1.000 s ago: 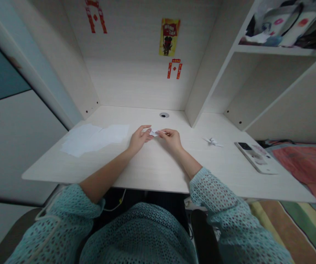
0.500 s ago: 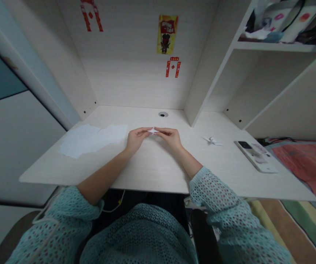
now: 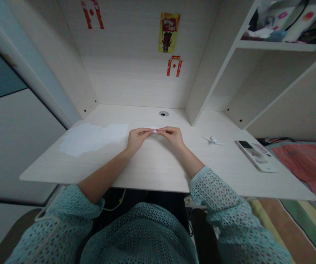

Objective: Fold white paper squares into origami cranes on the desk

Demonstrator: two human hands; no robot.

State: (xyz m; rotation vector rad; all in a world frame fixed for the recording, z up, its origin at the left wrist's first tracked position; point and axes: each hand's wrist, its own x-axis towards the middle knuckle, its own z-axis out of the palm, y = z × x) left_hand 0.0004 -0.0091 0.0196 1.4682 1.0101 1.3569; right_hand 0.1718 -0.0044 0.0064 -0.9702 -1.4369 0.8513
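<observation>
A small folded piece of white paper point(image 3: 155, 131) is pinched between my two hands, just above the desk. My left hand point(image 3: 138, 138) grips its left side with thumb and fingertips. On the opposite side, the fingers of my right hand point(image 3: 172, 135) are closed on it too. Most of the paper is hidden by the fingertips, so its exact shape is unclear. To the right lies a white folded-paper figure point(image 3: 213, 140) with thin points, apart from both hands. Sheets of white paper point(image 3: 92, 139) lie to the left of my left hand.
On the right of the white desk point(image 3: 152, 172) rests a phone in a pale case point(image 3: 256, 156). A round cable hole point(image 3: 164, 113) sits near the back panel. An upright divider point(image 3: 215, 73) and a loaded shelf point(image 3: 281, 44) stand at the right.
My fingertips have come closer together over the folded paper, covering more of it. Less of its pointed white shape shows now. The view has shifted slightly.
</observation>
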